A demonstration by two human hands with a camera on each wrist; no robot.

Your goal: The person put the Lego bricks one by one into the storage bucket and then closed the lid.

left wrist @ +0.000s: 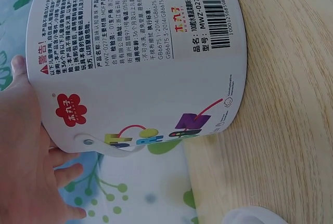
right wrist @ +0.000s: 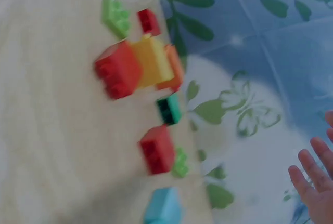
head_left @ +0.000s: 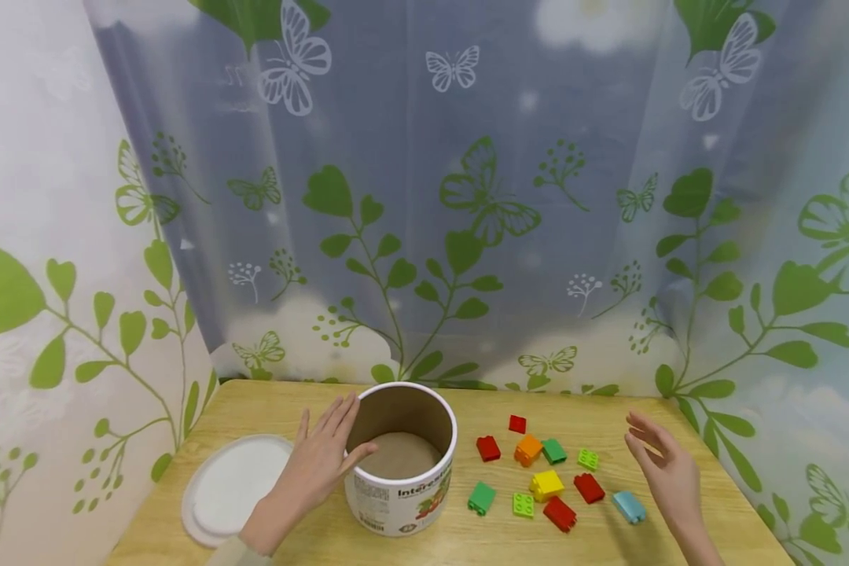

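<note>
Through my remote view, I see at the near left a light sleeve (head_left: 240,553) and the left hand (head_left: 318,460), which touches a white bucket (head_left: 396,503) on the left side of its rim. The grip here is wide: the fingers are straight and rest along the wall. The bucket stands upright, and the left wrist view shows me its white handle (left wrist: 122,148).

To the left of the bucket, a round white lid (head_left: 229,487) lies flat, partly hidden by the arm.

At the near right, the right hand (head_left: 668,472) is beside a light blue block (head_left: 630,507). Its fingers are lightly bent and apart, so the grip is loose and holds nothing.

Between the bucket and this hand I find the other blocks. Nearer are a red block (head_left: 560,514), a lime block (head_left: 523,505) and a green block (head_left: 481,498); then a yellow block (head_left: 547,485). Farther lie an orange block (head_left: 528,450) and, farthest, a small red piece (head_left: 517,424).

At the far edge of the wooden table (head_left: 269,405) hangs a curtain (head_left: 410,220) with butterflies and leaves.
</note>
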